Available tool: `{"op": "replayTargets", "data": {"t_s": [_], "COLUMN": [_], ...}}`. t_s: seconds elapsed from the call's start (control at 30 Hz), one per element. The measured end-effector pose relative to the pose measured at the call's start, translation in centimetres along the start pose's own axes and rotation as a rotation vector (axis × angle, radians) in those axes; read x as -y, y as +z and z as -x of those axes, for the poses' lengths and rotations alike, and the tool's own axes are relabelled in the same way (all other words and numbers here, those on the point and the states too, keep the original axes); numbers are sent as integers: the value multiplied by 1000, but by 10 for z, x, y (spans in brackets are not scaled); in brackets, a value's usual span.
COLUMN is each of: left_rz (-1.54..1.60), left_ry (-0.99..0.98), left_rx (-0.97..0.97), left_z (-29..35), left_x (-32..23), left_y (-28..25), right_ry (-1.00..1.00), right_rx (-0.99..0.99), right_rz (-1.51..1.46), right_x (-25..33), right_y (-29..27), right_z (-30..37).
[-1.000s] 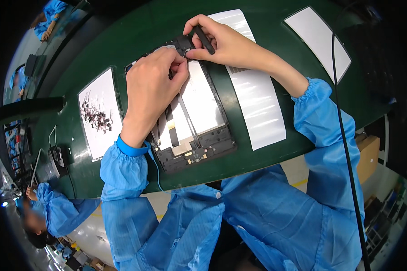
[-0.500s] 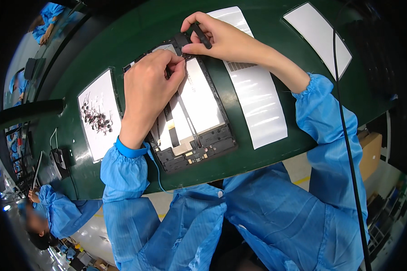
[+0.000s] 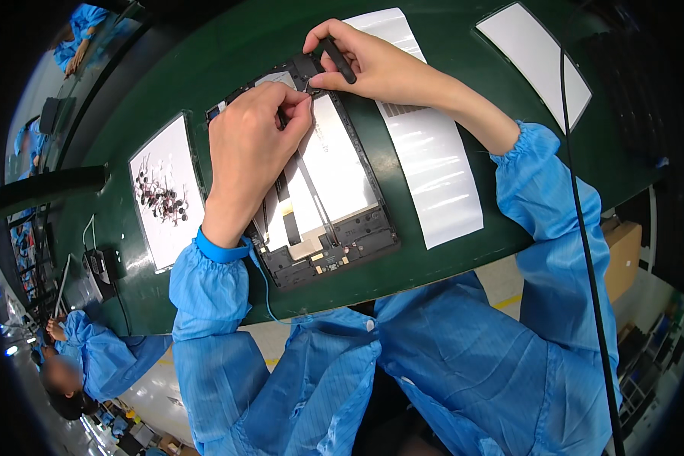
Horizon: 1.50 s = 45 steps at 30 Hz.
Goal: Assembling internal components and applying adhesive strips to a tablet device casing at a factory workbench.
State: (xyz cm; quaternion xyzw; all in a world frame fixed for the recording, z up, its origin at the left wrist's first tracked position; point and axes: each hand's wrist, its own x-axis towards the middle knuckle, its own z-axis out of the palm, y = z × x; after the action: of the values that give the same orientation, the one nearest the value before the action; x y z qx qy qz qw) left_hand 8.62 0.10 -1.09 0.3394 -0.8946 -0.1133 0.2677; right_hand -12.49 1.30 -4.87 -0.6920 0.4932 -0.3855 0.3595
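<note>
An opened tablet (image 3: 342, 144), black-framed with a silvery inner plate and a small circuit board at its near end, lies on the green table. Over its far left part is my left hand (image 3: 254, 144), thumb and fingertips pinched together near the far right corner; what they grip is too small to make out. My right hand (image 3: 372, 64) is at that same corner, its fingers closed round a short black bar-shaped tool (image 3: 338, 61). The right thumb tip sits close beside the left fingertips. A blue wrist strap (image 3: 222, 248) with a cord circles my left wrist.
Left of the tablet, a white sheet (image 3: 156, 239) carries several small round black parts with thin wires (image 3: 159, 197). A long glossy white sheet (image 3: 441, 182) lies to the right, a white card (image 3: 536, 64) farther right. A black cable (image 3: 577, 205) hangs across the right side.
The tablet has shifted very slightly. Both hands keep nearly the same place and grip, with the right thumb moved a little to the right.
</note>
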Motion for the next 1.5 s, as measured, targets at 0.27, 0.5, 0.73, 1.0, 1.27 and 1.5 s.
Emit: {"op": "replayTargets", "data": {"t_s": [0.27, 0.5, 0.73, 1.0, 1.27, 1.5], "left_rz": [-24, 83, 117, 113, 170, 114], "left_ry": [-12, -120, -144, -117, -83, -150], "left_rx": [10, 84, 110, 78, 38, 116], "left_z": [-1, -2, -6, -11, -7, -13], "left_x": [-2, 10, 8, 5, 16, 11], "left_y": [-2, -8, -6, -3, 2, 1], "right_ry": [21, 155, 363, 328, 237, 227], "right_rx": [-3, 52, 162, 162, 158, 160], "right_rz": [-3, -27, 93, 57, 98, 104], "right_x": [2, 11, 19, 8, 9, 8], "right_y": [1, -2, -14, -16, -13, -15], "right_z": [-1, -7, -28, -29, -25, -25]}}
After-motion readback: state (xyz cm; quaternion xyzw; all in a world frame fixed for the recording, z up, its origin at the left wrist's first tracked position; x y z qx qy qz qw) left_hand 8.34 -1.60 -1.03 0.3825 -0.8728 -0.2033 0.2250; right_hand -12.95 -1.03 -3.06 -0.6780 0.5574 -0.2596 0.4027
